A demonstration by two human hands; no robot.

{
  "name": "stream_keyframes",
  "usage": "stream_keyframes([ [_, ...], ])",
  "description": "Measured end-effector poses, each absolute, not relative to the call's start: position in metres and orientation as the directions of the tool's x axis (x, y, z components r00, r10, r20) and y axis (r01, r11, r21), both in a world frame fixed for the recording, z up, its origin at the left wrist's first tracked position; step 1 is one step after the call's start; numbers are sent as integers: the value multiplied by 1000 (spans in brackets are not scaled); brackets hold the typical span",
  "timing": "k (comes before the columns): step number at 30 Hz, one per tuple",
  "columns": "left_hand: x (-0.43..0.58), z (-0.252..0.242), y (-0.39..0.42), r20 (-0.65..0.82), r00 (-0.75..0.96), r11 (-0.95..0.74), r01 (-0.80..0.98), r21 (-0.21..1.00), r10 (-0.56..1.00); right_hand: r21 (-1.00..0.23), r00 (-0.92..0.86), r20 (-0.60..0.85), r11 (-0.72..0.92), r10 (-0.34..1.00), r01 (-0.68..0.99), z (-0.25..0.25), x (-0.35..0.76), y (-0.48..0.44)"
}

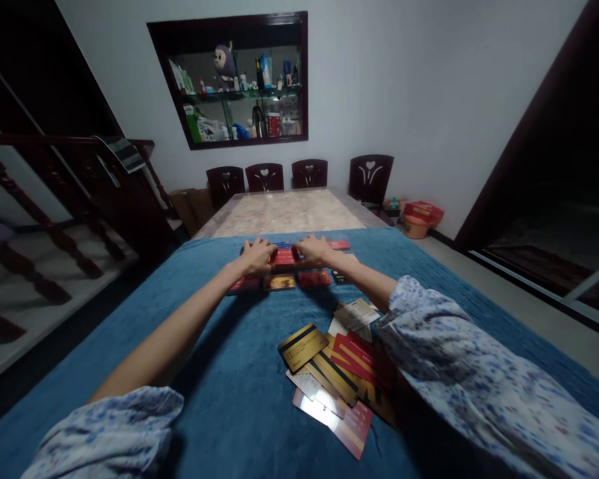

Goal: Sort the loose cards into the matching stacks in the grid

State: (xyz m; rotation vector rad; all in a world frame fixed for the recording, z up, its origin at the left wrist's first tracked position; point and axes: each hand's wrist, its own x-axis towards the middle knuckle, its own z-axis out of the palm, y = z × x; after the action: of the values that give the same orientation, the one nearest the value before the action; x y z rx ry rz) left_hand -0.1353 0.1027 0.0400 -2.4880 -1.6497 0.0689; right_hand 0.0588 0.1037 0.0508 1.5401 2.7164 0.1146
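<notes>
A red card (283, 257) lies on the blue cloth between my hands. My left hand (259, 255) has its bent fingers at the card's left edge, and my right hand (311, 253) grips at its right edge. Just behind it shows part of a blue card (283, 245), and a red card (339, 245) lies farther right. Closer to me runs a row: a dark red card (245, 285), a gold card (279, 283), another red card (315, 278) and a black card (338, 277). My hands and forearms hide some of the cards.
Nearer me is a loose, overlapping pile with gold cards (302, 346), red cards (359, 358) and a pink card (347, 426). A blue cloth (219, 399) covers this end of the table (289, 211). Chairs (264, 177) stand along the far end.
</notes>
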Motion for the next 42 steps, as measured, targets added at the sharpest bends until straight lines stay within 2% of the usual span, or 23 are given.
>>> stream_keyframes([
  [25, -149, 11, 138, -52, 348, -351, 923, -155, 936, 27, -447, -180, 459, 876, 888, 43, 23, 136],
  [42, -149, 9, 148, -118, 349, -363, 921, -140, 930, 15, -439, -192, 450, 878, 893, 43, 18, 141],
])
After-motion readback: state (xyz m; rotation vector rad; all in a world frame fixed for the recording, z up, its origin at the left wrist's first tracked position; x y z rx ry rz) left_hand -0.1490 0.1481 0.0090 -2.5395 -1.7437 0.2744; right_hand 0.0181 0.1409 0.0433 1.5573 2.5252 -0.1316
